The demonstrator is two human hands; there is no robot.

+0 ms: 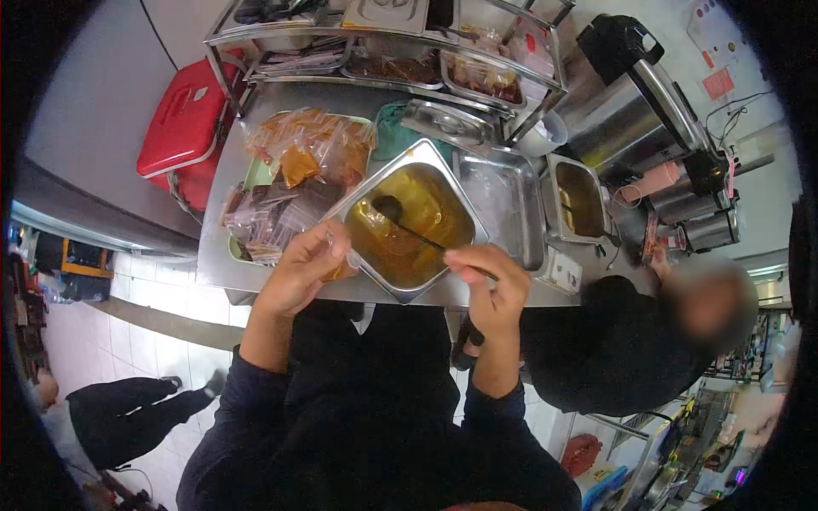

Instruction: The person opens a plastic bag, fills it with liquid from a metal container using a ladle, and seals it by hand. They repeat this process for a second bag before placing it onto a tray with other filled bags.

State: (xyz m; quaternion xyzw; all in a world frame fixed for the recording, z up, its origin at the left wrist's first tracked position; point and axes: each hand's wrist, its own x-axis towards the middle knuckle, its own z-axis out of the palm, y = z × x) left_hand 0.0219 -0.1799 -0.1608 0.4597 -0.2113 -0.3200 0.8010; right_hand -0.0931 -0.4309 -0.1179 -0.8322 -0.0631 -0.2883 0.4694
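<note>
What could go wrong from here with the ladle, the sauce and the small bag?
1. The left hand holds the small bag alone, so sauce from the ladle may miss it and spill.
2. The tray of sauce sits near the counter edge; a push from the right hand might tip it.

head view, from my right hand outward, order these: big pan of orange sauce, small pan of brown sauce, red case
1. big pan of orange sauce, just ahead of the right hand
2. small pan of brown sauce, farther right
3. red case, far left, off the counter
</note>
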